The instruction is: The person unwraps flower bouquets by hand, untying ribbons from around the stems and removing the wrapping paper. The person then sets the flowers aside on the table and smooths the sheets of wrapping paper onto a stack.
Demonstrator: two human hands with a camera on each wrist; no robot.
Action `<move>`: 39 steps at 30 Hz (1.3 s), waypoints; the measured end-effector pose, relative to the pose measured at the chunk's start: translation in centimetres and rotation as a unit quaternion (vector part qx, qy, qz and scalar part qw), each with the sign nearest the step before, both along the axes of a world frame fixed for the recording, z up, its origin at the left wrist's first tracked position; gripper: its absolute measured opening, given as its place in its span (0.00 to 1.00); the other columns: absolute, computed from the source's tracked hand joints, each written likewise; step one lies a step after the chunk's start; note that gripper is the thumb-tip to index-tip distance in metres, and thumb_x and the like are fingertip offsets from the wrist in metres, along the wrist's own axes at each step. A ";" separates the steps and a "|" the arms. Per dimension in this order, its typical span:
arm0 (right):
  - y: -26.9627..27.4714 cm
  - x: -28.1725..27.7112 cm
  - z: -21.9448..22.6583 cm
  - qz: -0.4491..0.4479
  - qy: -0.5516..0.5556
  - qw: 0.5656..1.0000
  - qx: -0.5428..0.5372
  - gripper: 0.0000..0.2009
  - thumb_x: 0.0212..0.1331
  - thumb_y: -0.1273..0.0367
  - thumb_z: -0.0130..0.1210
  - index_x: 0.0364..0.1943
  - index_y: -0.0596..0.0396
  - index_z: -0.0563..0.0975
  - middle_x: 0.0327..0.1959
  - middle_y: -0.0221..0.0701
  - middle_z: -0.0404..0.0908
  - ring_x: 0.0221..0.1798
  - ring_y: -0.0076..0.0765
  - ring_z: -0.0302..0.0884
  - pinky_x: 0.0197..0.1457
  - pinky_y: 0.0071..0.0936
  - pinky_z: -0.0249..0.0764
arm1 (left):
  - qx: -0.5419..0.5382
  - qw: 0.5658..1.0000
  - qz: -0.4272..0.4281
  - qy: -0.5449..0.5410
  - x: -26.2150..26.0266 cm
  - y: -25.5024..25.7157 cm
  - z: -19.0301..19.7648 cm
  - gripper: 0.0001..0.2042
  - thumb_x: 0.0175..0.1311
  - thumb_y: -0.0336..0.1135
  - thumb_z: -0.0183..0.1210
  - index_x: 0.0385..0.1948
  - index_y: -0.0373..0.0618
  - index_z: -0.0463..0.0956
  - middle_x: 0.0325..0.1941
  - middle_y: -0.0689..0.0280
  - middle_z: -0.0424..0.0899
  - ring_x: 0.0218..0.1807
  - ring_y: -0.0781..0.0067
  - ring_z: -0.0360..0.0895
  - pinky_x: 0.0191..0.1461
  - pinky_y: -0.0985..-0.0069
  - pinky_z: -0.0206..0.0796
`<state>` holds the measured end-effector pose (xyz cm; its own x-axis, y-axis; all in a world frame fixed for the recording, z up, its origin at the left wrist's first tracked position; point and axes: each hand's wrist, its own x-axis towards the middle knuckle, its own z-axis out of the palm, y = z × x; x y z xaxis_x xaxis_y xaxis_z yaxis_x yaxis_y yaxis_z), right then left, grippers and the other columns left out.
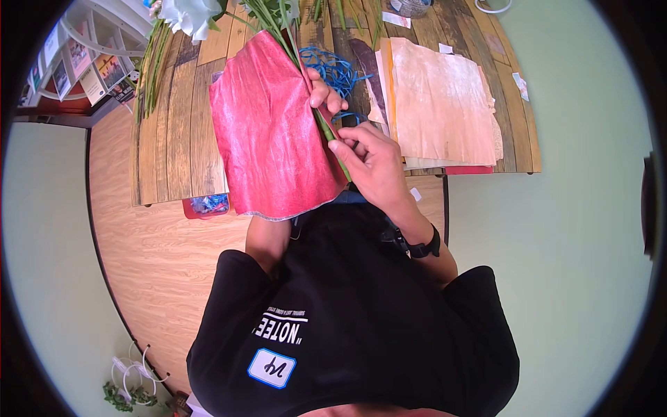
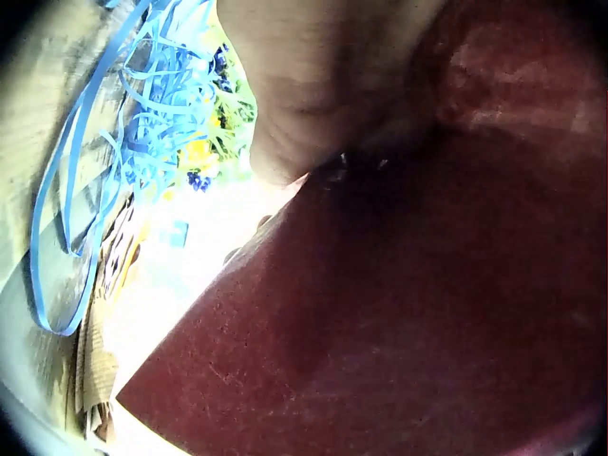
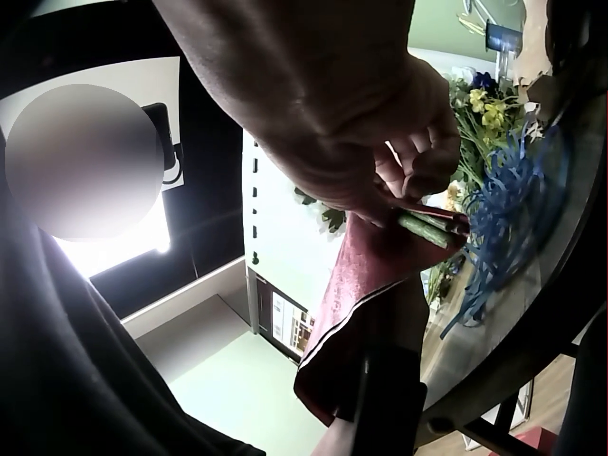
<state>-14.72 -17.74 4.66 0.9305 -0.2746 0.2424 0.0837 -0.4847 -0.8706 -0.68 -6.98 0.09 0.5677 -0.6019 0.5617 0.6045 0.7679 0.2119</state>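
A sheet of shiny pink-red wrapping paper (image 1: 267, 132) lies around a bunch of green flower stems (image 1: 325, 128), whose cut ends show along its right edge. My left hand (image 1: 325, 94) reaches from beneath the sheet, and its fingers curl round the stems and paper; the palm is hidden. In the left wrist view, that hand (image 2: 318, 90) is against the paper's dark red underside (image 2: 399, 285). Lower down the stems, my right hand (image 1: 375, 163) pinches the paper's edge between thumb and fingers. White flowers (image 1: 191, 15) are at the top of the bunch.
A tangle of blue ribbon (image 1: 333, 73) lies beyond my hands on the wooden table (image 1: 177, 139). To the right is a stack of pale peach paper sheets (image 1: 441, 104). Loose stems (image 1: 149, 76) hang at the left, and a red bin (image 1: 207, 206) stands below the table's front edge.
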 end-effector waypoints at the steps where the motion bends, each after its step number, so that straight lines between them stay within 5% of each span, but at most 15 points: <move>1: -0.3 0.0 -0.9 0.022 -0.010 0.998 0.061 0.09 0.61 0.70 0.66 0.42 0.60 0.82 0.29 0.29 0.75 0.23 0.23 0.69 0.27 0.26 0.66 | -0.003 1.000 0.003 0.008 -0.1 0.0 -0.1 0.22 0.79 0.48 0.42 0.62 0.40 0.68 0.39 0.63 0.76 0.50 0.56 0.76 0.67 0.57 0.60; 6: -0.7 -0.2 -1.5 0.057 -0.001 0.987 0.152 0.07 0.66 0.71 0.62 0.42 0.62 0.83 0.27 0.29 0.74 0.24 0.20 0.67 0.27 0.24 0.62 | -0.021 0.998 -0.054 0.009 -0.1 0.3 0.1 0.23 0.79 0.47 0.43 0.63 0.38 0.66 0.41 0.61 0.76 0.52 0.52 0.76 0.67 0.55 0.62; 11: 0.0 -0.6 0.0 -0.121 0.033 0.990 0.068 0.06 0.63 0.73 0.64 0.38 0.60 0.80 0.23 0.32 0.76 0.21 0.24 0.70 0.26 0.27 0.66 | 0.016 0.997 -0.063 0.043 -0.9 0.4 0.2 0.25 0.79 0.49 0.43 0.64 0.35 0.63 0.45 0.55 0.76 0.61 0.42 0.73 0.71 0.50 0.62; 15: 0.5 -0.8 0.2 -0.128 -0.060 0.989 0.045 0.06 0.61 0.72 0.65 0.37 0.58 0.79 0.24 0.35 0.79 0.21 0.31 0.77 0.27 0.32 0.71 | 0.010 0.996 -0.080 0.037 -0.7 -0.1 0.2 0.26 0.78 0.50 0.45 0.64 0.35 0.64 0.46 0.54 0.76 0.64 0.40 0.71 0.72 0.48 0.62; 20: 0.4 -0.1 0.3 -0.065 -0.031 0.995 -0.065 0.07 0.61 0.69 0.65 0.37 0.58 0.79 0.27 0.40 0.83 0.25 0.47 0.81 0.29 0.38 0.73 | 0.041 0.996 -0.070 0.034 -1.6 -0.1 1.3 0.27 0.78 0.51 0.46 0.64 0.36 0.64 0.47 0.53 0.76 0.66 0.40 0.70 0.70 0.47 0.64; 24: 0.4 1.6 -0.4 0.023 0.033 0.995 0.094 0.10 0.62 0.69 0.62 0.41 0.61 0.76 0.27 0.49 0.80 0.28 0.57 0.81 0.30 0.44 0.73 | 0.038 0.999 -0.010 0.001 -1.2 -0.5 -0.5 0.26 0.77 0.50 0.46 0.63 0.36 0.65 0.45 0.52 0.77 0.62 0.39 0.71 0.71 0.46 0.61; 25: 0.4 2.0 -0.3 0.051 0.001 0.997 0.060 0.10 0.69 0.71 0.57 0.46 0.65 0.75 0.27 0.42 0.83 0.29 0.25 0.80 0.32 0.28 0.73 | 0.036 0.999 0.011 -0.008 -1.0 -0.6 -0.8 0.26 0.76 0.50 0.47 0.63 0.37 0.65 0.45 0.51 0.77 0.61 0.39 0.72 0.71 0.46 0.61; 28: 1.2 2.8 0.5 0.079 -0.055 0.993 0.068 0.11 0.71 0.71 0.54 0.51 0.63 0.75 0.29 0.45 0.81 0.33 0.39 0.86 0.37 0.33 0.75 | 0.050 0.998 0.035 0.005 -1.1 0.4 -0.1 0.25 0.76 0.50 0.47 0.62 0.36 0.66 0.41 0.52 0.78 0.57 0.39 0.73 0.71 0.46 0.59; 29: 1.5 3.0 0.9 0.088 -0.070 0.989 0.098 0.12 0.68 0.68 0.56 0.51 0.60 0.74 0.31 0.52 0.80 0.38 0.66 0.81 0.35 0.50 0.76 | 0.054 0.994 0.089 -0.021 -1.4 0.1 0.4 0.24 0.76 0.48 0.49 0.61 0.37 0.68 0.39 0.59 0.77 0.52 0.47 0.76 0.69 0.52 0.58; 33: 2.3 3.4 1.7 0.087 -0.067 0.993 0.050 0.10 0.69 0.70 0.55 0.47 0.62 0.75 0.30 0.52 0.80 0.35 0.64 0.82 0.32 0.48 0.76 | 0.047 0.993 0.088 -0.058 -0.2 1.5 0.8 0.24 0.76 0.46 0.50 0.63 0.37 0.65 0.44 0.57 0.79 0.58 0.45 0.74 0.71 0.51 0.60; 36: 3.2 3.9 3.1 0.095 -0.090 0.991 0.022 0.12 0.69 0.71 0.54 0.52 0.61 0.74 0.28 0.54 0.80 0.32 0.64 0.81 0.31 0.48 0.75 | 0.130 0.974 0.121 -0.140 0.7 3.8 2.3 0.28 0.76 0.48 0.49 0.70 0.40 0.60 0.49 0.50 0.80 0.61 0.38 0.74 0.74 0.45 0.57; 37: 3.5 4.1 3.4 0.087 -0.120 0.989 0.013 0.15 0.69 0.71 0.55 0.56 0.62 0.73 0.27 0.54 0.80 0.31 0.63 0.81 0.30 0.48 0.74 | 0.129 0.959 0.142 -0.210 1.6 4.2 1.9 0.28 0.78 0.48 0.45 0.73 0.44 0.56 0.58 0.48 0.77 0.65 0.37 0.71 0.76 0.44 0.56; 39: 4.0 4.5 3.2 0.090 -0.120 0.989 0.005 0.15 0.69 0.70 0.55 0.57 0.62 0.73 0.27 0.54 0.80 0.30 0.63 0.81 0.30 0.48 0.74 | 0.117 0.963 0.142 -0.199 2.3 4.7 1.4 0.28 0.78 0.48 0.45 0.73 0.43 0.57 0.58 0.48 0.77 0.65 0.38 0.71 0.76 0.44 0.56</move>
<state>-10.17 -13.77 7.82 0.8803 -0.1131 0.4607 0.3733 -0.4339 -0.8200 1.63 -2.27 1.51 0.4956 -0.5903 0.6372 0.2125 0.7937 0.5700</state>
